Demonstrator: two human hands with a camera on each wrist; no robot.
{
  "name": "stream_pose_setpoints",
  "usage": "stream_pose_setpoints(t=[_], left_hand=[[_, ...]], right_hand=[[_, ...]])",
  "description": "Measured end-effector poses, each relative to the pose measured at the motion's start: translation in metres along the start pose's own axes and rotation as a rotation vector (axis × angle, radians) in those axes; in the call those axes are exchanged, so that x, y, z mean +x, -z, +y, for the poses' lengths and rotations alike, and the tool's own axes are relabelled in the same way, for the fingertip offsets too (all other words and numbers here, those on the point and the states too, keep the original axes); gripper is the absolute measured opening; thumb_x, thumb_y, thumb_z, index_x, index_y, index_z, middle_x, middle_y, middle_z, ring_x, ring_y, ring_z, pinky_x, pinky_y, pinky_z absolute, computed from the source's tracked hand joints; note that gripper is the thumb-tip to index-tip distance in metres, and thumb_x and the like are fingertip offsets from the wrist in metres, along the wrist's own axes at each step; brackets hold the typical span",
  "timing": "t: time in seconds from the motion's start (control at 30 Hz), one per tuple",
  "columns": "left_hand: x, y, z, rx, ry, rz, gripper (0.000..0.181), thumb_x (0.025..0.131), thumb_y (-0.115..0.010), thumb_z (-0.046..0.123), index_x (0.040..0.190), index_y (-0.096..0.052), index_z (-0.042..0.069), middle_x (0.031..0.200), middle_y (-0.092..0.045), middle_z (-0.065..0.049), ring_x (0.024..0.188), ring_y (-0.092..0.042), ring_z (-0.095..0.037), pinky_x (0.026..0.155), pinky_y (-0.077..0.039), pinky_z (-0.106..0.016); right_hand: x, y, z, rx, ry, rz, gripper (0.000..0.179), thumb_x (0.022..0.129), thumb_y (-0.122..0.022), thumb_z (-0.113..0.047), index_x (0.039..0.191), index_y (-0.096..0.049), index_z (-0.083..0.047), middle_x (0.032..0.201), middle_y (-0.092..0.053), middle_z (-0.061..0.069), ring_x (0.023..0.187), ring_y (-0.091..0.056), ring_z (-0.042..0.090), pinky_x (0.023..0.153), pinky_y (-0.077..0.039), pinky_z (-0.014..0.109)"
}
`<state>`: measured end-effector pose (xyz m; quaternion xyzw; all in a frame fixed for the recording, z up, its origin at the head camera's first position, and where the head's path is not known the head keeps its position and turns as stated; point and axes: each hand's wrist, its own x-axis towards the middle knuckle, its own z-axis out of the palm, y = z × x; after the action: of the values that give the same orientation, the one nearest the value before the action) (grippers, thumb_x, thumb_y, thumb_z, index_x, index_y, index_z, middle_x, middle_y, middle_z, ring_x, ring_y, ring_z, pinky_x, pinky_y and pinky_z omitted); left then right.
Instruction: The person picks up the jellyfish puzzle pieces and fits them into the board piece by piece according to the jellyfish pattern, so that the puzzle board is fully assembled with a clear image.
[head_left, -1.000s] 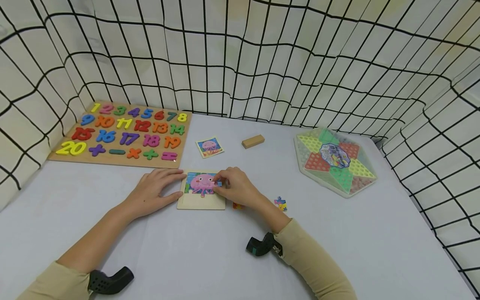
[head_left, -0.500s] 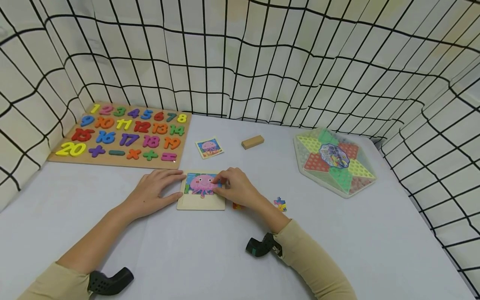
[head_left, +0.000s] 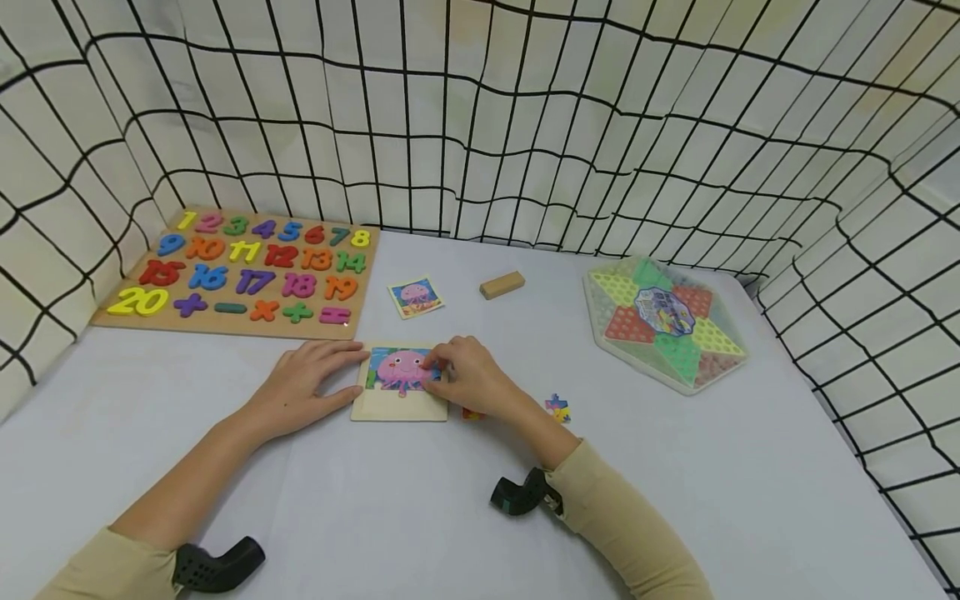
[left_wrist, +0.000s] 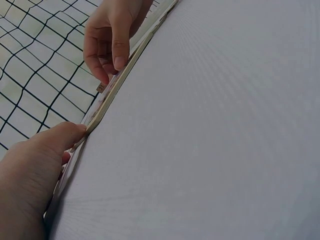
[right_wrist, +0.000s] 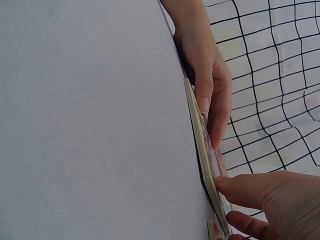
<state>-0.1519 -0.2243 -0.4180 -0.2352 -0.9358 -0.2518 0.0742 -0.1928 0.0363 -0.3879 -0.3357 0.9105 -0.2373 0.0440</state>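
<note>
A small wooden jigsaw tray (head_left: 399, 407) lies on the white table, its upper part filled with a pink octopus picture (head_left: 399, 367) and its lower strip bare wood. My left hand (head_left: 300, 387) rests at the tray's left edge, fingers fairly straight, thumb (left_wrist: 70, 134) touching the rim. Over the picture's right side, my right hand (head_left: 472, 379) has thumb and fingers curled on a jigsaw piece, mostly hidden beneath them. An orange-red piece (head_left: 472, 414) peeks out under the right hand. Farther right lies a loose blue, yellow and pink piece (head_left: 558, 407).
Behind the tray lie an octopus picture card (head_left: 416, 297) and a wooden block (head_left: 502, 285). A number board (head_left: 240, 267) occupies the back left. At the right is a hexagonal case (head_left: 666, 323) with a coloured star pattern. Black netting (head_left: 465, 137) encloses the back and sides.
The jigsaw piece, earlier raised with its blue part showing at the right fingertips, now sits down in the picture under them. My left hand stays in place.
</note>
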Motion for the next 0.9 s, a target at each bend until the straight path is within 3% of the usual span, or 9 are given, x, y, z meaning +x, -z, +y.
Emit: stream_pose_setpoints(t=[0.33,0.53,0.9], left_hand=[[0.000,0.001,0.000,-0.006,0.011,-0.012,0.050,0.086,-0.062,0.036,0.127,-0.054,0.010,0.133,-0.046,-0.012,0.123,-0.035,-0.033,0.091,-0.026,-0.054],[0.000,0.000,-0.001,-0.005,0.015,-0.016,0.051,0.086,-0.061,0.037,0.128,-0.053,0.010,0.134,-0.046,-0.012,0.124,-0.034,-0.033,0.091,-0.026,-0.053],[0.000,0.001,0.001,-0.012,0.021,-0.017,0.051,0.085,-0.062,0.036,0.128,-0.053,0.010,0.134,-0.046,-0.012,0.123,-0.034,-0.033,0.090,-0.027,-0.053]], right_hand=[[-0.017,0.014,0.011,0.004,-0.075,-0.051,0.037,0.082,-0.069,-0.029,0.114,-0.059,-0.014,0.099,-0.055,0.000,0.099,-0.045,0.017,0.083,-0.038,0.031],[-0.030,0.019,0.018,-0.010,-0.120,-0.062,0.037,0.081,-0.070,-0.030,0.113,-0.059,-0.015,0.100,-0.055,0.000,0.098,-0.044,0.017,0.082,-0.038,0.031],[-0.055,0.020,0.025,0.002,-0.100,-0.023,0.030,0.080,-0.071,-0.026,0.105,-0.063,-0.013,0.092,-0.053,-0.001,0.086,-0.041,0.014,0.071,-0.036,0.028]])
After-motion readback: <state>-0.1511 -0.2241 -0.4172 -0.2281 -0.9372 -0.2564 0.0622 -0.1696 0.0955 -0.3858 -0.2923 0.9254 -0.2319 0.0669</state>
